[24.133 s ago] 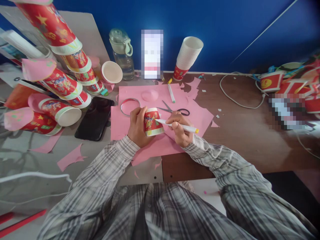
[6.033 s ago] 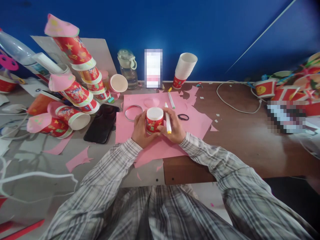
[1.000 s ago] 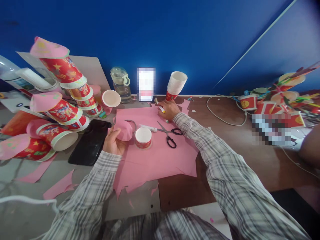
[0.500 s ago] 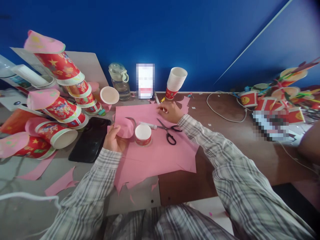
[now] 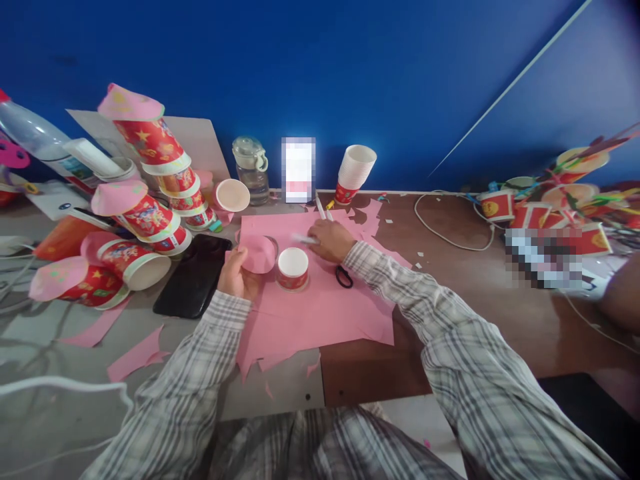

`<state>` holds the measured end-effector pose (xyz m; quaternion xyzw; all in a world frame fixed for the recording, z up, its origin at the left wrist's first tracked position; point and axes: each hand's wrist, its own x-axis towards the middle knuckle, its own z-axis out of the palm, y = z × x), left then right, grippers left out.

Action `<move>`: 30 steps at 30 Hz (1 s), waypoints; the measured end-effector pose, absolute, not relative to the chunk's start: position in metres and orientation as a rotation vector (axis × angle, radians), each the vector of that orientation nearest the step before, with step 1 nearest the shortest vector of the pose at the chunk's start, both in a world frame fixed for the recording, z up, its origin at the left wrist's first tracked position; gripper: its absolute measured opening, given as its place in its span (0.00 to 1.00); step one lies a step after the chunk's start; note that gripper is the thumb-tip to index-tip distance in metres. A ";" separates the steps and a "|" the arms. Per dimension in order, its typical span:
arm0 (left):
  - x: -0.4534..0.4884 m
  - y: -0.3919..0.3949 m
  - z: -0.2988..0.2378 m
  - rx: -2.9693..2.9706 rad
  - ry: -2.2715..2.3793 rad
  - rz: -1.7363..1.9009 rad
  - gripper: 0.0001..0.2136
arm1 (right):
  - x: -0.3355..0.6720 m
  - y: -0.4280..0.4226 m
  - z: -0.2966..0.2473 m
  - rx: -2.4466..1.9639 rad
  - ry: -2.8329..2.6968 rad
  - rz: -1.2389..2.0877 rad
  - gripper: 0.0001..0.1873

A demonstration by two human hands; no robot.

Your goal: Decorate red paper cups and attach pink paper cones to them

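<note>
My left hand (image 5: 239,275) pinches a round pink paper piece (image 5: 260,255) between thumb and fingers. My right hand (image 5: 331,240) is closed around one end of a slim white tube (image 5: 303,239), blurred by motion; its exact kind is unclear. Between my hands, a short red-and-white paper cup (image 5: 293,268) stands upright on the large pink paper sheet (image 5: 320,320). Below my right hand, one black handle loop of the scissors (image 5: 343,277) shows, while the hand covers their blades.
Decorated red cups with pink cones (image 5: 150,143) are stacked and lying at left, near a black phone (image 5: 193,277). Behind stand a water bottle (image 5: 253,175), a lit screen (image 5: 299,170) and stacked cups (image 5: 357,170). More red cups (image 5: 530,215) and a cable (image 5: 450,243) lie right.
My right hand has moved down and left onto the white tube and lifted it from the pink sheet. My left hand still holds the round paper piece. The view has shifted slightly.
</note>
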<state>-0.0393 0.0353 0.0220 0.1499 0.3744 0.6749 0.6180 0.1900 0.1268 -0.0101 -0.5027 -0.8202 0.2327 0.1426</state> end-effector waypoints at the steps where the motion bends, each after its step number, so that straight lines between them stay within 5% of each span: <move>1: -0.039 0.035 0.022 0.345 0.860 1.554 0.09 | 0.197 0.127 -0.007 -1.461 -2.293 0.693 0.05; 10: -0.052 0.038 0.040 0.416 0.711 1.608 0.12 | 0.207 0.099 0.005 -0.945 -1.548 1.378 0.35; 18: -0.044 0.013 0.067 0.636 0.679 1.522 0.18 | 0.198 0.087 0.012 -0.822 -1.301 1.509 0.36; 23: -0.022 -0.002 0.083 0.846 0.643 1.331 0.11 | 0.197 0.075 0.016 -0.790 -1.331 1.588 0.34; 30: -0.007 0.018 0.097 0.928 0.636 1.286 0.15 | 0.190 0.062 0.024 -0.738 -1.372 1.571 0.33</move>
